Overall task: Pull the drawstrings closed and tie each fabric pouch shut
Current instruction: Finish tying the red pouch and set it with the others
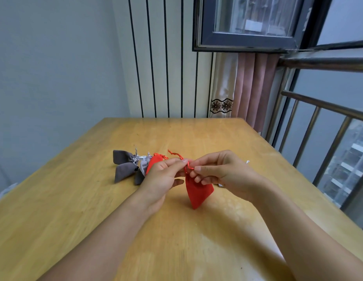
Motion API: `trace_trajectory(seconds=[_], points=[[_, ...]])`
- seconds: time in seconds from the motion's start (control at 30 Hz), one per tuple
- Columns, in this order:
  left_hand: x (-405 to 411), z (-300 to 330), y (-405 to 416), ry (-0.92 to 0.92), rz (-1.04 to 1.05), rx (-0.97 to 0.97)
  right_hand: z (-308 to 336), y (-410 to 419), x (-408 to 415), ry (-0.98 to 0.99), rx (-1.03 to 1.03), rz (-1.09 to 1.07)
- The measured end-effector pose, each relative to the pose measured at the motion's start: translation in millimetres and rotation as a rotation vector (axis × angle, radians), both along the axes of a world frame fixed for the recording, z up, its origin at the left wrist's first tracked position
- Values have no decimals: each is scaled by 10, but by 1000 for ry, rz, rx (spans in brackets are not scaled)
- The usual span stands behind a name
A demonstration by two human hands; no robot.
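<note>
Your left hand and right hand both pinch the red drawstring at the neck of the red pouch, which hangs between them above the table. If either pinch slips while you cinch the knot, the loop may loosen and the neck reopen; the knot itself is probably half-formed, though your fingers hide it. The pouch's long axis runs near vertical, neck up, its bottom corner pointing down toward the table. Finished pouches lie to your left.
</note>
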State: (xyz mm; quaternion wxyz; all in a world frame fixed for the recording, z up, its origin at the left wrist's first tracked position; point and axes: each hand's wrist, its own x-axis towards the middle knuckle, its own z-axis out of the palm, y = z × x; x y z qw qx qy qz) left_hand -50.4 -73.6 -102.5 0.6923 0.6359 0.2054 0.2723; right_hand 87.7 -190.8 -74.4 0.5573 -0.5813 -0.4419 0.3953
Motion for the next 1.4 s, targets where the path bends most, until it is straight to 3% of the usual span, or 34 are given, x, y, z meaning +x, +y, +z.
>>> trace_trajectory(seconds=[0.23,0.47,0.6,0.73,0.87,1.1,1.23,1.4], points=[[-34,-9,28,-65,-41,162,-20,12,-14,-259,-34,-84],[-68,37,63,-76,-24,305,-45,21,44,-334,-58,-112],[-47,49,39,-110,44,411,-56,34,17,-235,15,-142],[-48,36,69,-91,128,462,-98,64,53,-109,-38,-132],[-56,13,111,-94,175,433,-111,88,62,19,-32,-84],[-43,37,8,-169,191,469,-154,82,20,44,-32,28],[-68,32,-19,-125,243,637,-174,88,17,59,-33,34],[-67,65,-54,-186,341,625,-164,79,24,254,-35,82]])
